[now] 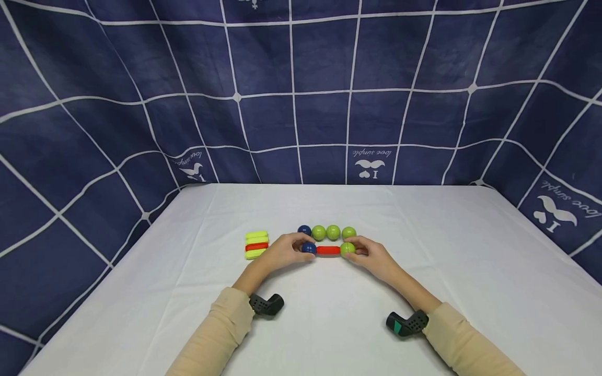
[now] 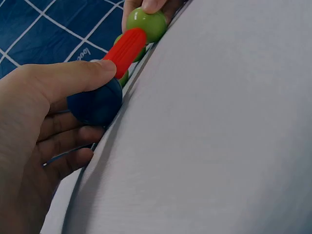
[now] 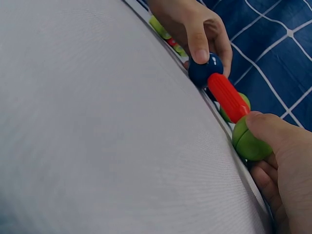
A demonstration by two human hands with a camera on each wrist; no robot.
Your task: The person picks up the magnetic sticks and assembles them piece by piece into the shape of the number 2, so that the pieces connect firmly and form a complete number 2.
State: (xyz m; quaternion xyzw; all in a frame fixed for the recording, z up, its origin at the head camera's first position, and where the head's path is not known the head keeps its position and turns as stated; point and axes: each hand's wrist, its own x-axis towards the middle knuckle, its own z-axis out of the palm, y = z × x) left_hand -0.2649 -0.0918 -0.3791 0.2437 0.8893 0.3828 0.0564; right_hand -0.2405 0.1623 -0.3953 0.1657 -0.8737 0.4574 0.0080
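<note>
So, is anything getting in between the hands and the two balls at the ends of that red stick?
Nothing visible: the left hand grips the blue ball directly, the right hand the green ball. The red stick lies between those balls; four other balls sit just beyond.

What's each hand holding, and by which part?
The red rod: left hand grips the blue ball at one end, right hand the green ball at the other.
</note>
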